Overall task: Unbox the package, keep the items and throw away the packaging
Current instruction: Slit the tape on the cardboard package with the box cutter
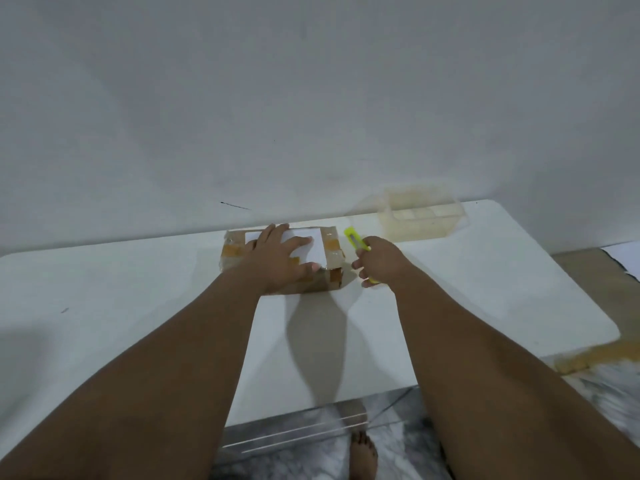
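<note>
Still at the opening step, my left hand [282,259] lies spread flat on the taped cardboard box [330,258] on the white worktop [138,289], my right hand [379,263] wraps its grip around the yellow box cutter [354,239] beside it, and next the blade must run along the tape seam.

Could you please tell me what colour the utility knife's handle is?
Bright yellow-green, on the utility knife in the head view.

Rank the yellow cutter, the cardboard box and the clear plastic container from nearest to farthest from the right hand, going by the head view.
1. Yellow cutter: gripped in the right hand itself.
2. Cardboard box: just to the hand's left, under the left hand.
3. Clear plastic container: farther back on the table, by the wall, to the hand's right.
</note>
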